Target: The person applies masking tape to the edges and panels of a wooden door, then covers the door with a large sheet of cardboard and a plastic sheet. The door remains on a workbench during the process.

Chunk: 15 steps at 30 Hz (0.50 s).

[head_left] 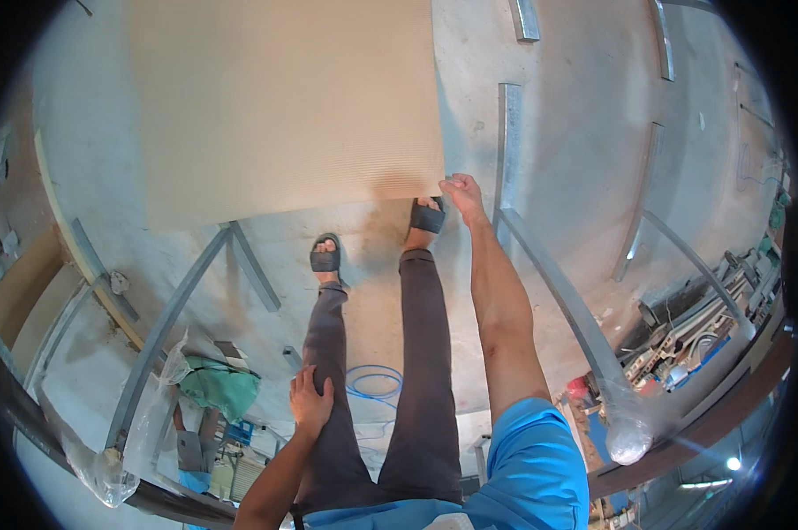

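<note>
A large tan sheet, apparently corrugated cardboard (293, 106), spreads across the upper part of the view, its near edge in front of my feet. At that sheet's near right corner, my right hand (462, 196) pinches the edge between thumb and fingers, with the arm stretched forward. My left hand (311, 402) lies on my left thigh, fingers stretched out and holding nothing. The dark sandal (427, 216) on my right foot sits just under the sheet's near edge; the other sandal (325, 254) is a little nearer to me.
Grey metal legs rise on both sides, one at left (169, 327) and one at right (562, 300), with clear plastic wrap (628, 433) round the right one's end. A blue hose coil (374, 382) and a green cloth (222, 389) lie behind my feet. Scrap strips (699, 331) are piled at right.
</note>
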### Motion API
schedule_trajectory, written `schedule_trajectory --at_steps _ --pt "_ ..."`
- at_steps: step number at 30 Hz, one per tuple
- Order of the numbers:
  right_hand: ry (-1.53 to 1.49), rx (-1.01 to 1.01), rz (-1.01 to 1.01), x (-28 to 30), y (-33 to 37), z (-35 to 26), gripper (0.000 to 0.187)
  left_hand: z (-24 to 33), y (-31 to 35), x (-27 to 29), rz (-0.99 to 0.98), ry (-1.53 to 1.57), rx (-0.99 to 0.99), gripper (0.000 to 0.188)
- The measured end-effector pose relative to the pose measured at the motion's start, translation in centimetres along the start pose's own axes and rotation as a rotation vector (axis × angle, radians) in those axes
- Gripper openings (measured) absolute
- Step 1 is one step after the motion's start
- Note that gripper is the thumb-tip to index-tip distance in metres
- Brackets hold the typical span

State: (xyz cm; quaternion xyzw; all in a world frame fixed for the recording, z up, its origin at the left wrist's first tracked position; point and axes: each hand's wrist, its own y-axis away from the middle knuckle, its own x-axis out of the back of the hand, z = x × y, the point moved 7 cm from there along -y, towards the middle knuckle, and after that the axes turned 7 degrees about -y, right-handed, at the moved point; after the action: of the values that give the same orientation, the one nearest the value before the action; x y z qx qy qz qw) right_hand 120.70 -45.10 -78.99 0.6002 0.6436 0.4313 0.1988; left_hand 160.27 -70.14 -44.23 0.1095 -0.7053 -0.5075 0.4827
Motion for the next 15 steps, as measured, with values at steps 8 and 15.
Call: schedule_trajectory --at_steps 8,15 --pt "-0.122 0.002 -0.45 -13.1 3.7 -0.7 0.025 -0.5 0.1 -0.2 0.008 -0.038 -0.024 0.047" --pt "-0.617 -0.316 -0.666 -20.6 14.0 -6.8 0.017 -1.0 -12.6 -3.4 -0.307 1.118 0.292 0.071"
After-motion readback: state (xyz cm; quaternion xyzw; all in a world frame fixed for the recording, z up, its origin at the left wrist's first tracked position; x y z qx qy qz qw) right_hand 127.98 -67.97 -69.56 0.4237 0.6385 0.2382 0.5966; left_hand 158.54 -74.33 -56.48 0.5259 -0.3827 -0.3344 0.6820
